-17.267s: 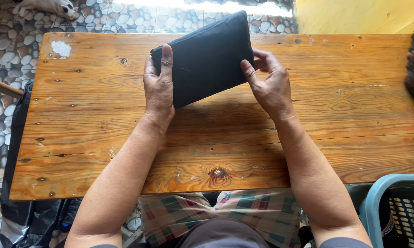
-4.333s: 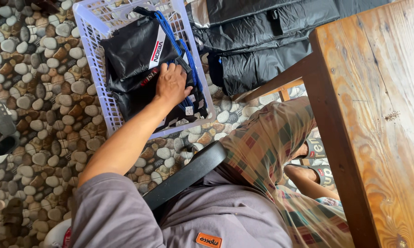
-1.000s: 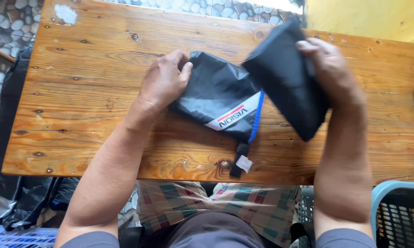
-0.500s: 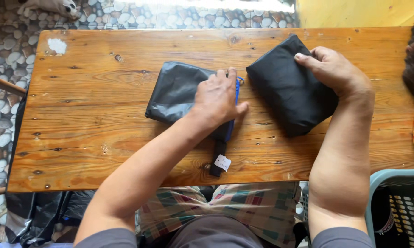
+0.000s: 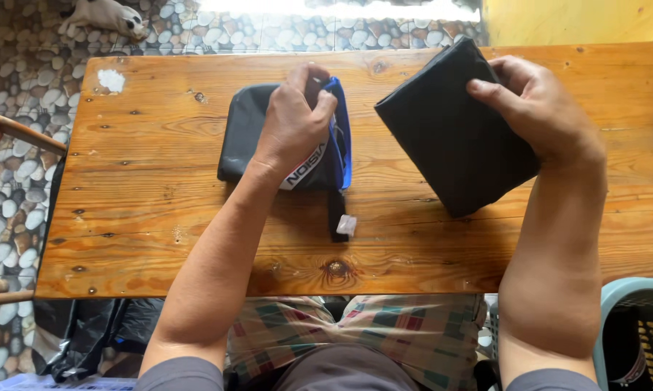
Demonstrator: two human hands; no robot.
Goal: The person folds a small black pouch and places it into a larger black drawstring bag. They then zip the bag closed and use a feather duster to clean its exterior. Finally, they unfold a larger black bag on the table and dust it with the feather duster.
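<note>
A crumpled black garment [image 5: 250,137] with a blue edge and a white band lies on the wooden table [image 5: 153,217], left of the middle. My left hand [image 5: 292,116] grips its blue edge and lifts it a little; a black strap with a small white tag [image 5: 346,224] hangs toward me. To the right, a folded black cloth square [image 5: 449,134] rests on the table, its far corner raised. My right hand [image 5: 540,108] holds the right side of that square, thumb on top.
A light blue plastic basket [image 5: 623,333] stands at the lower right beside my knee. Black bags [image 5: 87,329] lie under the table's left end. The floor is pebble stone. A small animal [image 5: 102,14] lies beyond the far left corner.
My left hand has shifted up to the garment's blue edge and pinched it. My right hand has tilted the folded square and taken hold of its right side.
</note>
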